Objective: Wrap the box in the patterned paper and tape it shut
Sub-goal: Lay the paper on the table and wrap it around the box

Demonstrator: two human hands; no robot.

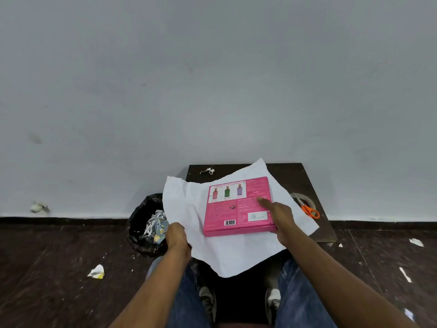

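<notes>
A flat pink box (234,209) with printed bottles and a barcode lies on a crumpled sheet of paper (189,204), white side up, spread over a small dark table (283,176). My left hand (176,235) grips the paper's left edge near its front. My right hand (277,215) lies on the box's right front corner, with the forefinger stretched flat over the lid. The paper hangs over the table's front edge toward my knees.
Orange-handled scissors (309,210) lie on a tape roll (305,201) at the table's right. A black-lined bin (146,223) full of paper scraps stands left of the table. Scraps litter the dark floor (59,268). A grey wall rises close behind the table.
</notes>
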